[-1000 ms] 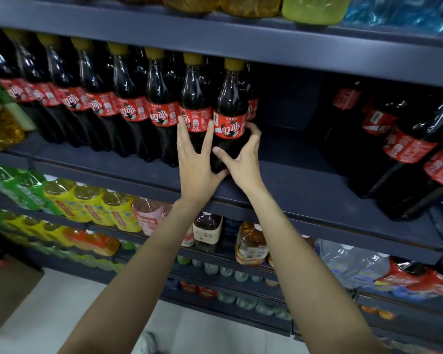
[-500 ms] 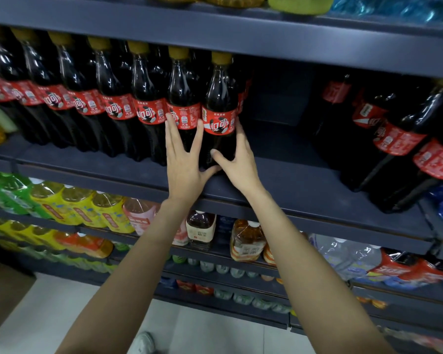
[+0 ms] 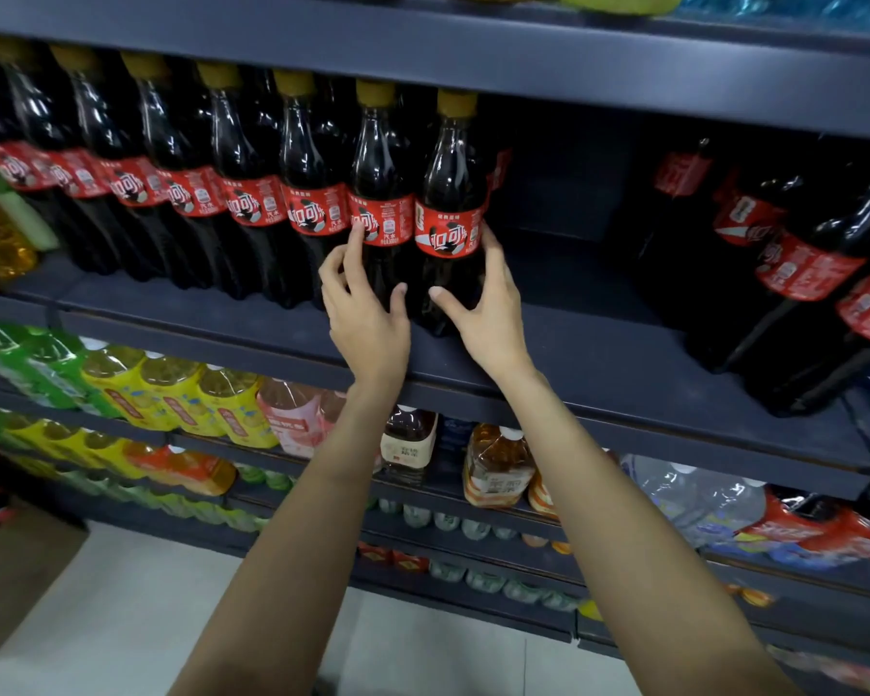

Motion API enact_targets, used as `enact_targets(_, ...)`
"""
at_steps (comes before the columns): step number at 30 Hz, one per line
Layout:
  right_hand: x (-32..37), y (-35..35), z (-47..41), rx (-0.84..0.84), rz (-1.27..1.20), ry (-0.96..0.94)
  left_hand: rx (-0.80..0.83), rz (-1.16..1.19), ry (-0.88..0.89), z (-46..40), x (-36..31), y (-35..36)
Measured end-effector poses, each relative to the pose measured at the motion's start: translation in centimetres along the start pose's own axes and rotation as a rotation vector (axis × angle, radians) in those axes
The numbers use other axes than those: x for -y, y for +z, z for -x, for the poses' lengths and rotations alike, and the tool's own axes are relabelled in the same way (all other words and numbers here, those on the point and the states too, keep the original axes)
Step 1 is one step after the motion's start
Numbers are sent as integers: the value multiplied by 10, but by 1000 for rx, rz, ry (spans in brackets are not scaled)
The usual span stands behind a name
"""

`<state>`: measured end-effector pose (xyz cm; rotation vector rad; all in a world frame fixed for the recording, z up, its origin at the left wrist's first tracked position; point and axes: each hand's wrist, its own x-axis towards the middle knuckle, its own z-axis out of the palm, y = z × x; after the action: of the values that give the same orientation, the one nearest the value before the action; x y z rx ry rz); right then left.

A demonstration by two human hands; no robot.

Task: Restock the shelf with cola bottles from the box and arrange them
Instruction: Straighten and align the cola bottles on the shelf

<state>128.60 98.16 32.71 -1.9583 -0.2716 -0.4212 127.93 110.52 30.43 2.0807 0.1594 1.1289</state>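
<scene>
A row of several cola bottles with red labels and yellow caps stands upright on the dark shelf [image 3: 598, 364]. My left hand [image 3: 367, 313] wraps the lower body of the second bottle from the right [image 3: 380, 193], thumb on its right side. My right hand [image 3: 488, 308] grips the rightmost bottle [image 3: 450, 193], thumb in front and fingers round its right side below the label. Both bottles stand on the shelf, touching each other. The cardboard box [image 3: 16, 580] sits on the floor at lower left.
Right of the row the shelf has a bare gap, then larger cola bottles [image 3: 794, 273] at the far right. The shelves below hold yellow, green and tea drinks [image 3: 496, 469]. Another shelf edge [image 3: 473, 47] runs close above the caps.
My left hand's fingers have curled from flat against the bottles to a grip round the second bottle. My right hand has closed round the rightmost bottle. The view has shifted slightly.
</scene>
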Motion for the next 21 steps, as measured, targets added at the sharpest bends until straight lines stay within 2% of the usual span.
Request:
enact_targets(3, 4, 1, 0, -19, 37, -2, -22, -33, -42, 3, -7, 3)
enact_targets(9, 15, -5, 6, 35, 105, 41, -4, -18, -4, 4, -9, -10)
enact_targets(11, 19, -22, 17, 60, 212, -8, -49, 58, 153, 13, -23, -21)
enact_targets(13, 16, -48, 36, 38, 330, -93, -5, 160, 395, 28, -46, -31)
enact_targets(15, 11, -79, 58, -56, 389, -155, 126, 298, 575, 43, -69, -34)
enact_targets(17, 4, -112, 81, -218, 419, -184, 259, 467, 593, 53, -91, -25)
enact_targets(19, 0, -145, 100, -431, 425, -177, 406, 577, 460, 60, -113, -5)
enact_targets(21, -6, -177, 115, -667, 466, -163, 627, 606, 261, 67, -137, 21)
